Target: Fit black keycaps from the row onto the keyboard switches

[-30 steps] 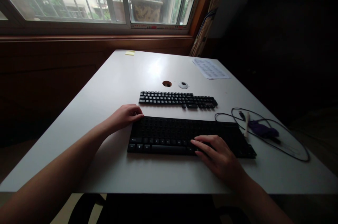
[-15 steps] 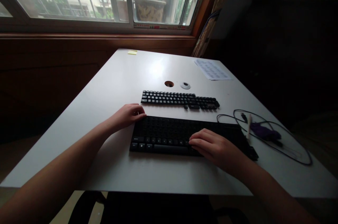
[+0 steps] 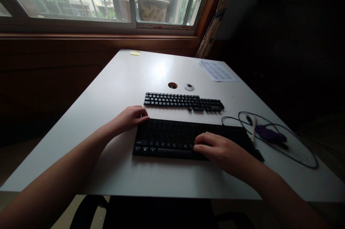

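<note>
A: Where is the black keyboard [image 3: 167, 132] sitting?
B: It's lying on the white desk [image 3: 107, 178], towards the near edge, with keys showing along its two nearest rows.
A: And the left hand [image 3: 134, 114]?
B: It's touching the keyboard's far left corner, its fingers resting curled; I can't tell whether that grip is clamping the corner or just steadying it.
A: What about the right hand [image 3: 215, 146]?
B: It's hovering or resting over the near rows by the right end of the space bar [image 3: 175, 152]. Its fingers are hiding whether the grip is pinching anything.
A: What's lying around?
B: Separate keycaps [image 3: 172, 100] are lying in rows just beyond the keyboard, and a cable [image 3: 315, 160] is looping at the right, near a purple item [image 3: 269, 134].
</note>
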A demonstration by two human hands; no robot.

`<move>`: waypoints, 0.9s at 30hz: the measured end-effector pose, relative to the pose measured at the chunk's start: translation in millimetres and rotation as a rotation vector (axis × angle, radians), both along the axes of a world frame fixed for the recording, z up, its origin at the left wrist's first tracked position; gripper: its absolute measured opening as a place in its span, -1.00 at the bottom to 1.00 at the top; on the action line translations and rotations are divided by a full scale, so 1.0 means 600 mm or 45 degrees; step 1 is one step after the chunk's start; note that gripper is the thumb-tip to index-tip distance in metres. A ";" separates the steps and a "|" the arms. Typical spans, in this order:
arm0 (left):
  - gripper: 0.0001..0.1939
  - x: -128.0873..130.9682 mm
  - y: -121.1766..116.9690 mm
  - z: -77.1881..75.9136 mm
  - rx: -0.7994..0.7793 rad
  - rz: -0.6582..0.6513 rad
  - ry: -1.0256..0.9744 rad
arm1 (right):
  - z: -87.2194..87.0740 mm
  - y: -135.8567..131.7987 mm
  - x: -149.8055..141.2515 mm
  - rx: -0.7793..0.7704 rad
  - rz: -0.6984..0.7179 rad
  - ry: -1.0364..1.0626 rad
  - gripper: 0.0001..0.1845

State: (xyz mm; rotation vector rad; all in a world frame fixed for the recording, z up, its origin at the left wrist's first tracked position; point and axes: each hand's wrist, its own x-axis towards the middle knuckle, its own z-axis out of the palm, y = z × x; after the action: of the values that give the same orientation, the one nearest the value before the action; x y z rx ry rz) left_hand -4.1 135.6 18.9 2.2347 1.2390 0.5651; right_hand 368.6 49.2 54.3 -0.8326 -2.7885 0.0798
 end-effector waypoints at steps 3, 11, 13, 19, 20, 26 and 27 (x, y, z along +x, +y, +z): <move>-0.79 -0.001 0.001 -0.002 -0.001 0.002 -0.003 | -0.006 0.001 0.002 -0.004 -0.005 0.006 -0.74; -0.79 -0.001 0.000 -0.003 -0.017 0.010 -0.007 | -0.018 0.000 0.005 0.021 -0.010 0.046 -0.78; -0.79 -0.001 0.000 -0.002 -0.021 0.014 -0.005 | -0.014 -0.001 0.005 -0.009 -0.018 0.059 -0.76; -0.78 -0.002 0.000 -0.003 -0.012 0.010 0.002 | -0.017 -0.003 0.013 -0.115 -0.091 0.128 -0.73; -0.78 -0.002 0.001 -0.003 -0.011 0.011 0.004 | -0.019 -0.004 0.016 -0.127 -0.096 0.148 -0.73; -0.78 -0.001 0.001 -0.003 -0.017 0.007 -0.003 | -0.031 -0.014 0.028 -0.120 -0.131 0.307 -0.77; -0.78 -0.001 0.001 -0.003 -0.017 0.008 0.001 | -0.032 -0.015 0.028 -0.116 -0.137 0.332 -0.78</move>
State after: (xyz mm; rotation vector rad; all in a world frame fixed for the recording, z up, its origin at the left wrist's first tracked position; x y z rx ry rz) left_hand -4.9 136.2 17.1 2.2209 1.2469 0.5567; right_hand 385.3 40.1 34.9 -0.9198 -2.5082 0.2778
